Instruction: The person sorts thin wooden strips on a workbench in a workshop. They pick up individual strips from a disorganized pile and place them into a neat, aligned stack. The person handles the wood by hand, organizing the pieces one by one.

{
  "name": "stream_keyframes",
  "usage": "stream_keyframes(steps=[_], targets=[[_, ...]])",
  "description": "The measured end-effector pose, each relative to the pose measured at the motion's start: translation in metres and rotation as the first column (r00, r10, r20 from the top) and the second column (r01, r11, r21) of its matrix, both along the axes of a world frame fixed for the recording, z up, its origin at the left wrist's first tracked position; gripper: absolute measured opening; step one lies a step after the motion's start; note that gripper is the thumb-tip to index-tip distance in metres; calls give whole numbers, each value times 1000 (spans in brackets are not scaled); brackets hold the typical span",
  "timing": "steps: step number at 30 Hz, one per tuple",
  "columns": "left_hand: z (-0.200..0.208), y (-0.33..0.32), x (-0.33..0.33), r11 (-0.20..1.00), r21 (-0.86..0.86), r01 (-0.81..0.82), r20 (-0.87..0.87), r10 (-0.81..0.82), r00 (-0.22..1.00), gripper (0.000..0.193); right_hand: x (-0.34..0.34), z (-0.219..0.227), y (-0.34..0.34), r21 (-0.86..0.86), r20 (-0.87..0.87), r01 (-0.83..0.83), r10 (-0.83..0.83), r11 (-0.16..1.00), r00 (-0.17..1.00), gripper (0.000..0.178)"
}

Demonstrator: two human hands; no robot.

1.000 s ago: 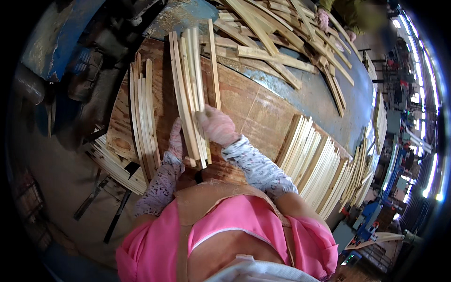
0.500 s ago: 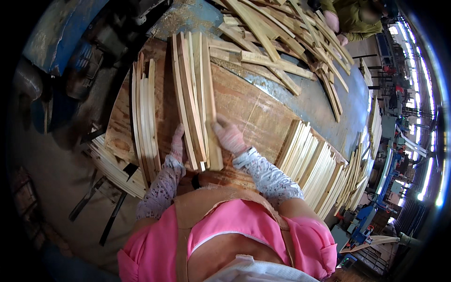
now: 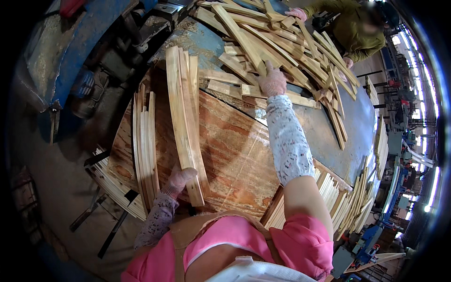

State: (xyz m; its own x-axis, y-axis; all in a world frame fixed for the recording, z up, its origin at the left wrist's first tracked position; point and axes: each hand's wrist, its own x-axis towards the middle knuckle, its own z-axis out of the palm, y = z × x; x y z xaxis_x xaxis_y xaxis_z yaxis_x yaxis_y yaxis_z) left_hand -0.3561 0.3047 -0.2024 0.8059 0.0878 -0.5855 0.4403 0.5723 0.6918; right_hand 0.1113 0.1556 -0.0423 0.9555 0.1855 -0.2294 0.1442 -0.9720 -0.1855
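Note:
My left hand [image 3: 177, 181], in a pinkish glove, is closed on the near end of a small bundle of wooden strips [image 3: 179, 113], its thumb lying over the top strip. The bundle lies lengthwise on a plywood board [image 3: 230, 150]. My right hand [image 3: 272, 83], gloved too, is stretched far forward over a loose pile of wooden strips [image 3: 282, 42]. Its fingers are extended beside a long slanting strip, and I cannot tell whether they touch it. Left of the bundle stands a row of narrow strips [image 3: 144, 145].
A co-worker in an olive jacket [image 3: 352, 28] has a gloved hand [image 3: 297, 13] at the pile's far side. Rows of stacked strips [image 3: 336, 192] line the right edge. More strips [image 3: 117, 185] rest on a rack at left. Machinery [image 3: 115, 63] stands at far left.
My right hand has left the bundle and reached forward to the pile. My left hand stays at the bundle, which now looks narrower and more turned. The co-worker's arm has come over the pile.

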Motion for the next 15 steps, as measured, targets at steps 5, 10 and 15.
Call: stream_keyframes(steps=[5,10,15], targets=[[127,-16,33,515,775,367,-394,-61,917,118,-82,-35,-90,818,-302,201,106,539,947,70],[117,-51,26,70,749,659,-654,-83,752,124,-249,-16,-150,607,-767,795,241,-27,594,58],[108,-61,18,-66,842,536,-539,-74,839,115,-326,-18,-198,723,-681,632,133,278,720,71]])
